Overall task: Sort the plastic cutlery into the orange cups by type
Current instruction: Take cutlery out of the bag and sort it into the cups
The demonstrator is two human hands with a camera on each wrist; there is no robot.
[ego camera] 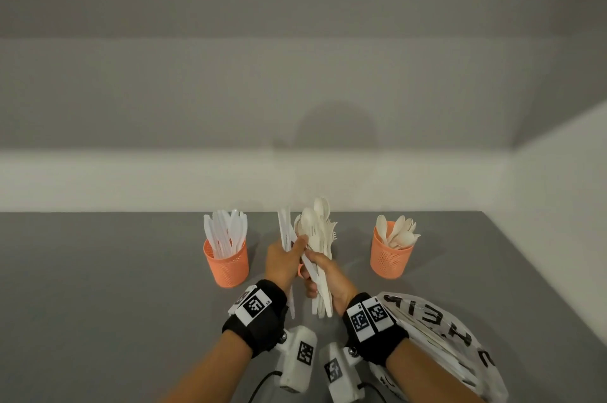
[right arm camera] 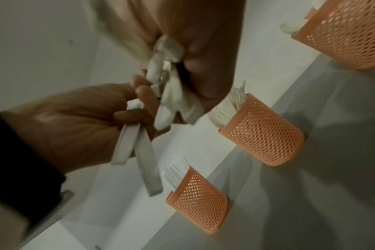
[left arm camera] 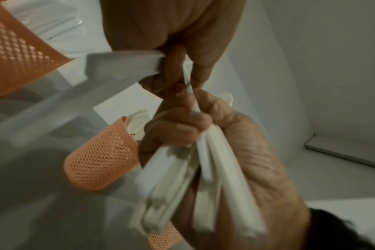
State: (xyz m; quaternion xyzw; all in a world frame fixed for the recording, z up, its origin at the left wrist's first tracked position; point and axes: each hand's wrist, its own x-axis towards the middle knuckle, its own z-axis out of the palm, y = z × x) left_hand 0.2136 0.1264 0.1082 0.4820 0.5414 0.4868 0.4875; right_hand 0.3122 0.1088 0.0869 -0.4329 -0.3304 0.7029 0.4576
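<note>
My left hand [ego camera: 290, 251] grips a few white plastic knives [ego camera: 284, 227] upright, and its fingertips also pinch a thin white piece [left arm camera: 188, 88] that sticks out of the other hand's bundle. My right hand [ego camera: 320, 272] grips a mixed bundle of cream spoons and forks [ego camera: 317, 233] by the handles [left arm camera: 223, 170]. The left orange cup [ego camera: 226, 263] holds white knives. The right orange cup [ego camera: 391, 256] holds cream spoons. The hands mostly hide a middle orange cup [right arm camera: 261, 132], which holds white forks.
A crumpled plastic bag [ego camera: 440, 333] with black lettering lies on the grey table [ego camera: 98, 287] under my right forearm. A white wall runs behind the cups, and a side wall stands to the right.
</note>
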